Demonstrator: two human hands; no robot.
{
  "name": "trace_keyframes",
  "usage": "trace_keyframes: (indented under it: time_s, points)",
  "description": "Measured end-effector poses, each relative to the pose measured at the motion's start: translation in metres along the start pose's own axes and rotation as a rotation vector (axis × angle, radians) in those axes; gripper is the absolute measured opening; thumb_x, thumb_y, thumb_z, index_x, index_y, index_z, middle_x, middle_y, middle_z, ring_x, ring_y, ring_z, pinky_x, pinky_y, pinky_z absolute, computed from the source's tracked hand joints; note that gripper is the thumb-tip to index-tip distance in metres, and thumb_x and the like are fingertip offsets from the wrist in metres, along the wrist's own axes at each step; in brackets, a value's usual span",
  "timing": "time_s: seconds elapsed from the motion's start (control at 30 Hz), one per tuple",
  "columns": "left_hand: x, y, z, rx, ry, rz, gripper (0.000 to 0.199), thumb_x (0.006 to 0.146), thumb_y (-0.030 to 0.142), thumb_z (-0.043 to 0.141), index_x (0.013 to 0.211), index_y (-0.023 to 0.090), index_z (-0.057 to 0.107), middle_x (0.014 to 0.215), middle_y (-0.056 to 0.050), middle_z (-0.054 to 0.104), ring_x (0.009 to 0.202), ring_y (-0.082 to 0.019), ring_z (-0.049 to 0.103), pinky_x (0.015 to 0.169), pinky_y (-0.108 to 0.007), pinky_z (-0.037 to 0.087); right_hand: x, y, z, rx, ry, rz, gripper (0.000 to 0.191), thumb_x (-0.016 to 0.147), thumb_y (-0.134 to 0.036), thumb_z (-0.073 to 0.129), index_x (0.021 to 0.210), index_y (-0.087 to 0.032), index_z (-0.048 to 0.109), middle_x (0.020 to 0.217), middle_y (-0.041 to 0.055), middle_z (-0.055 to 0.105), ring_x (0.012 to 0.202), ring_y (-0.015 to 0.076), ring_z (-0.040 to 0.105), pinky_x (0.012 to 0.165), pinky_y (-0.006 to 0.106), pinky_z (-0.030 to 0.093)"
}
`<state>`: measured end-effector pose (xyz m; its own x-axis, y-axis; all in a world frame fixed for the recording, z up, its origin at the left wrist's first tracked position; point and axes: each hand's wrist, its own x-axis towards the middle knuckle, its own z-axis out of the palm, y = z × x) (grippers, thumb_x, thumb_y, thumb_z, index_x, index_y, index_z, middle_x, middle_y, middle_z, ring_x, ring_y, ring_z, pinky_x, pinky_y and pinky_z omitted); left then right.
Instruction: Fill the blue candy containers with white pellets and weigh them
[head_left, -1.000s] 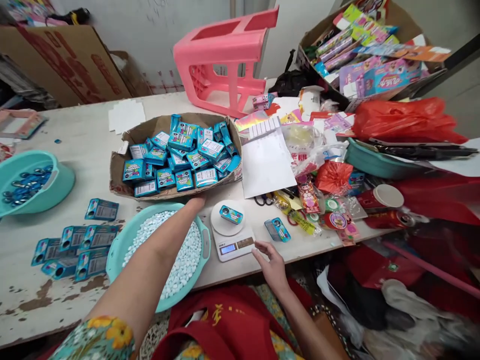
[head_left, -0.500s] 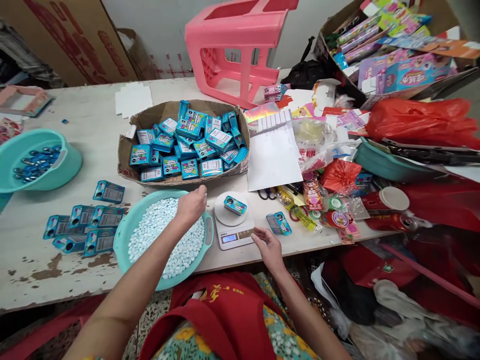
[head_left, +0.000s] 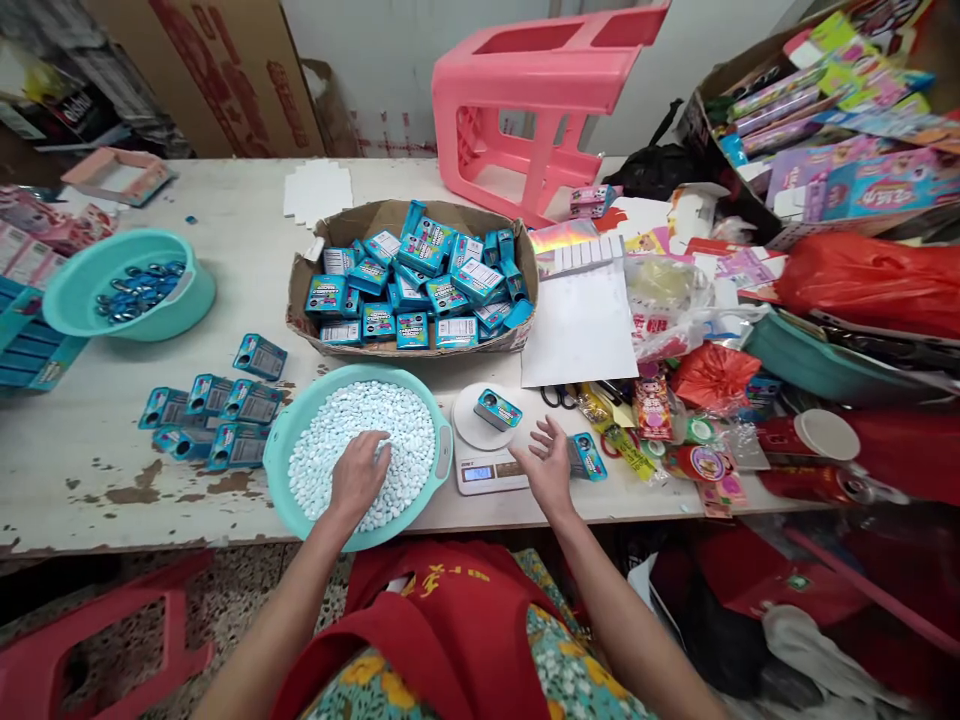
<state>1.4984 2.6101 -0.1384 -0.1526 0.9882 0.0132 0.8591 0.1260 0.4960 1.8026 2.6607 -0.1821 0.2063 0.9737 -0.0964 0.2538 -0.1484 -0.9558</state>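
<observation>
My left hand (head_left: 361, 472) rests on the white candies (head_left: 401, 430) in a turquoise basin (head_left: 279, 490), its fingers loosely apart and nothing visible in them. To the right, a white kitchen scale (head_left: 487, 472) carries one small blue box (head_left: 499, 409) lying on its round plate; the display is lit, but its digits are unreadable. My right hand (head_left: 549, 465) hovers beside the scale with fingers spread and holds nothing. Another blue box (head_left: 589, 456) lies just beyond that hand, partly hidden by it.
Behind the basin stands a cardboard box (head_left: 300, 310) full of blue boxes. Several blue boxes (head_left: 244, 445) lie on the left, near a second basin (head_left: 199, 300) of shiny wrapped pieces. A pink stool (head_left: 525, 85), scissors (head_left: 556, 397) and cluttered packaging occupy the back and right.
My left hand has moved from above the basin's right rim down to the candies, its fingers opening. My right hand has lifted slightly away from the scale and spread. The view has shifted left.
</observation>
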Motion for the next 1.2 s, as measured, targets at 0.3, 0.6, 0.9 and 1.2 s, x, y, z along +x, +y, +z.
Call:
trace_keyframes:
  time_s: [0.3,0.6,0.9,1.2]
  points:
    - [0.016,0.037,0.003,-0.904,0.005,-0.426,0.024,0.076,0.04,0.063,0.087,0.019,0.065,0.093,-0.008,0.067,0.087,-0.022,0.062,0.079,-0.031,0.046,0.026,-0.039,0.034,-0.14,-0.098,-0.203,0.038,0.069,-0.044,0.069,0.096,-0.02,0.058,0.095,0.004,0.063,0.095,0.0233,0.057,0.089,0.04,0.044]
    - [0.048,0.071,-0.027,-1.852,-0.021,-0.763,0.048,0.085,0.056,0.045,0.098,0.013,0.065,0.104,-0.013,0.066,0.089,-0.02,0.064,0.073,-0.029,0.049,-0.021,-0.145,0.06,-0.334,-0.362,-0.643,0.026,0.072,-0.029,0.071,0.097,-0.028,0.065,0.093,0.002,0.066,0.093,0.0247,0.058,0.094,0.043,0.036]
    - [0.047,0.061,-0.02,-2.071,0.233,-0.825,0.016,0.083,0.025,0.053,0.073,0.014,0.06,0.071,-0.005,0.062,0.071,-0.015,0.062,0.075,-0.029,0.051,-0.024,-0.135,0.084,-0.401,-0.358,-0.643,0.025,0.072,-0.029,0.069,0.097,-0.028,0.066,0.089,0.0015,0.067,0.089,0.0248,0.057,0.085,0.04,0.037]
    - [0.039,0.039,-0.025,-1.953,0.136,-0.977,0.006,0.081,0.018,0.055,0.08,0.014,0.059,0.07,-0.003,0.059,0.062,-0.01,0.058,0.059,-0.023,0.049,-0.022,-0.116,0.063,-0.055,-0.353,-0.317,0.033,0.069,-0.036,0.074,0.099,-0.025,0.065,0.096,0.0042,0.067,0.089,0.0237,0.059,0.079,0.039,0.048]
